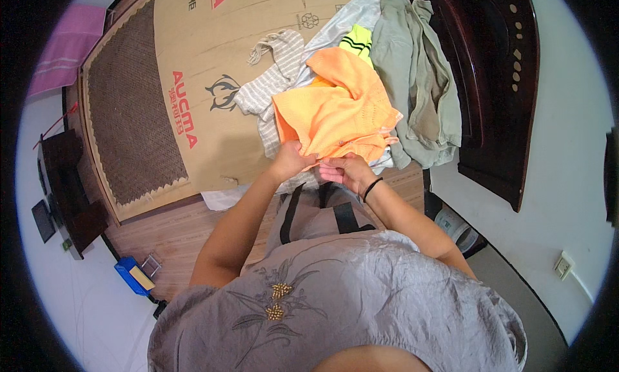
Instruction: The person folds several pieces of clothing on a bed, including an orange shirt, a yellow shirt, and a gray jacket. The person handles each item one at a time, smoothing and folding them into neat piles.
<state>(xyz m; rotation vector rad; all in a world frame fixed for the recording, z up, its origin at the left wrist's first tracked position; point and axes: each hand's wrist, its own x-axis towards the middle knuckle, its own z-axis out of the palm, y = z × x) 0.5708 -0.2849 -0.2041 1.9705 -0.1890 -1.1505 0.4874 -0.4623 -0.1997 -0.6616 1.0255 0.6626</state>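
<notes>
An orange knitted cardigan (333, 111) lies rumpled on a pile of clothes in front of me. My left hand (291, 160) pinches its near edge between thumb and fingers. Close beside it, my right hand (347, 171) grips the same edge near a small button, with a dark band on the wrist. Under the cardigan and to its left is a grey-and-white striped knit (275, 82). A neon yellow garment with dark stripes (357, 42) shows beyond it. Grey-green garments (399, 48) lie to the right, beside a shiny pale cloth (333, 26).
Flattened printed cardboard (217, 48) and a brown woven mat (135, 96) cover the bed. A dark wooden headboard (503, 106) stands at the right, with a white bucket (452, 225) below. A blue box (134, 275) and dark furniture (72, 193) are at the left.
</notes>
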